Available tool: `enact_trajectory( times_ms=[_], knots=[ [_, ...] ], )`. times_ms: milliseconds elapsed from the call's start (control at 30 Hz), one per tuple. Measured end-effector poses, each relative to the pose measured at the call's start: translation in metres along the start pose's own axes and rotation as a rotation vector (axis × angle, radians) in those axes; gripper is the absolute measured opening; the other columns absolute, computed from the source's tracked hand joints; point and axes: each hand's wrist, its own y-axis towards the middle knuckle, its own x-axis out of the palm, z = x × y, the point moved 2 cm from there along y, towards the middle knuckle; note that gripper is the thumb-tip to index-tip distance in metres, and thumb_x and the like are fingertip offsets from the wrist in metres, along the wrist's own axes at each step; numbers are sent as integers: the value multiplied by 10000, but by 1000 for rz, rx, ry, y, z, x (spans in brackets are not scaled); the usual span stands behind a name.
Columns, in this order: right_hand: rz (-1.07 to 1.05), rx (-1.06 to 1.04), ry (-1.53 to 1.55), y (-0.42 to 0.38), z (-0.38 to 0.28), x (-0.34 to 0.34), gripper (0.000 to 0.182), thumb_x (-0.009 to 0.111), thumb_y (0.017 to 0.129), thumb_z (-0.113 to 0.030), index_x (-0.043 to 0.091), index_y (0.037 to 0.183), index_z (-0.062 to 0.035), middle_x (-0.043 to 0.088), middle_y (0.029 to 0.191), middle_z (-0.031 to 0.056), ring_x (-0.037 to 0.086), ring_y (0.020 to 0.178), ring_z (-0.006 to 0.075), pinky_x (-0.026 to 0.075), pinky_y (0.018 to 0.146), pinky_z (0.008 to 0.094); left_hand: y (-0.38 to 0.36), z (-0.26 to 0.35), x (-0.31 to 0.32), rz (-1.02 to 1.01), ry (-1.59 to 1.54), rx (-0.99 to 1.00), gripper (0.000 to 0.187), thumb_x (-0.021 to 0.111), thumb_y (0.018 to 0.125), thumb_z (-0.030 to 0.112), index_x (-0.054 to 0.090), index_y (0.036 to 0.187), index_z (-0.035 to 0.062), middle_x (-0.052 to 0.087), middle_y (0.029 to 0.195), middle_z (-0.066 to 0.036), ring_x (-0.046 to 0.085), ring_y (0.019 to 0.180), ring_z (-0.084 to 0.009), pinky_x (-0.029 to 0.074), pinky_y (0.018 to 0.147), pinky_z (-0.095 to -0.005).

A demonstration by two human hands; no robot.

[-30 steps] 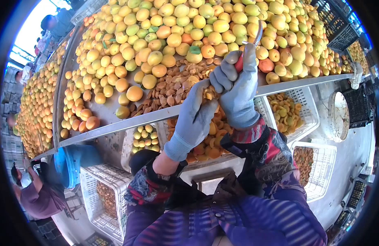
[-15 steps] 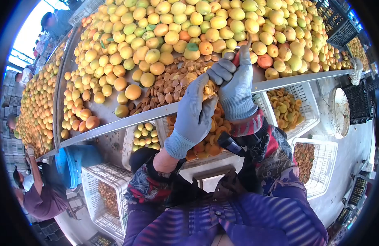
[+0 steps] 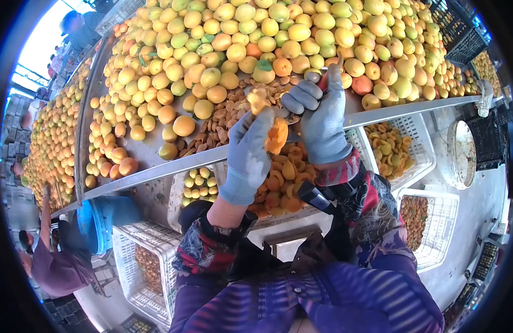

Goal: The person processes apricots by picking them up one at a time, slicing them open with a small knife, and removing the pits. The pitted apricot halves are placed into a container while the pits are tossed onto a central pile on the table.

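1. Holds an orange piece in the left hand, with fingers bent, partly closed and pressed to its side.
2. Shows a paler piece, blurred, right at those fingertips; cannot tell how firmly gripped.
3. Grips a red-handled tool in the right hand, with fingers curled round the handle and thumb pointing up; cannot make out the blade clearly.
4. Leaves a narrow gap between left and right fingers.
5. Has pits just beyond the left fingers, on the table.
6. Faces heaped fruit farther beyond both hands' fingertips.
7. Has halves below the fingers, nearer the body, and a white crate of more pieces right of the right fingers.
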Motion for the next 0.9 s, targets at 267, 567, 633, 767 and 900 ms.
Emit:
enact_trajectory(
  times_ms=[267, 567, 633, 767, 900],
  knots=[
    [-68, -112, -238, 2, -34, 1, 391, 498, 931, -481, 465, 797, -115, 320, 584, -55, 240, 452, 83, 240, 450, 264, -4, 22, -2, -118, 652, 276, 485, 419, 989, 409, 551, 1178, -18, 609, 1022, -94, 601, 932, -146, 480, 784, -252],
    [-46, -37, -348, -3, -44, -5, 319, 531, 936, -392, 523, 824, -93, 334, 571, -48, 279, 439, 84, 270, 427, 262, 11, 63, -41, 206, 1464, 691, 414, 727, 771, 273, 591, 1111, 82, 615, 997, -139, 578, 948, -317, 458, 800, -420],
    [-12, -8, -357, -3, -44, -4, 292, 533, 936, -364, 539, 819, -96, 355, 563, -43, 292, 425, 86, 272, 411, 263, 28, 75, -73, 425, 1713, 453, 441, 721, 761, 191, 579, 1163, 79, 613, 1071, -146, 579, 1005, -312, 469, 868, -377],
    [-53, 27, -373, -2, -42, -6, 281, 528, 940, -351, 546, 822, -97, 358, 556, -43, 289, 416, 88, 268, 400, 267, 52, 73, -103, 284, 2097, 234, 520, 694, 713, 179, 531, 1206, 140, 561, 1162, -141, 544, 1081, -307, 444, 898, -417],
    [-38, 62, -391, -6, -33, -5, 294, 510, 949, -356, 561, 842, -88, 378, 548, -41, 304, 404, 88, 275, 391, 267, 58, 66, -87, 285, 2274, 175, 426, 705, 718, 209, 542, 1096, 103, 538, 1123, -148, 563, 994, -313, 451, 857, -443]
  ],
)
